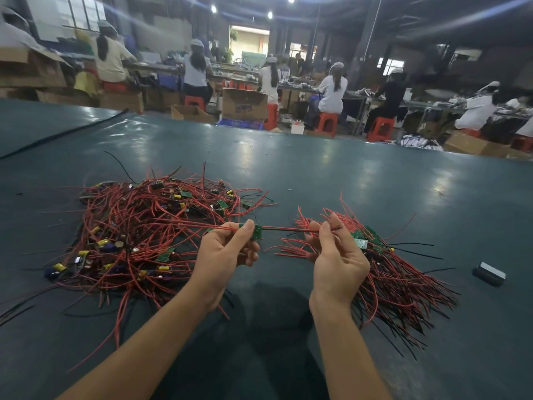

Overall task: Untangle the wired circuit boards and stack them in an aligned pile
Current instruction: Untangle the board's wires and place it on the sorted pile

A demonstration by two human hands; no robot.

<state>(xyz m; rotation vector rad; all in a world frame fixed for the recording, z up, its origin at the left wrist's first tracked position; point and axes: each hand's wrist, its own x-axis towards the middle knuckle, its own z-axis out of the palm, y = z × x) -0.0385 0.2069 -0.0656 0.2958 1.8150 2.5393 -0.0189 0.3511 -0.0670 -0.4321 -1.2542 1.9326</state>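
Freeing one board (255, 231): pinched by L hand (227, 252), wires (288, 228) held by R hand (337, 255); next prob. laid aligned on pile (389, 272) twd desk's (288, 168) right edge.

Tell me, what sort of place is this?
Most likely an electronics assembly workshop: a tangled heap of red-wired circuit boards lies on a green table, and capped workers sit on red stools behind it.

You work on a smooth, glossy teal table mat (317, 174). The red wires (144, 217) wear slick plastic sheathing, the green circuit board (256, 231) looks glossy, the small block (489, 273) gleams like metal.
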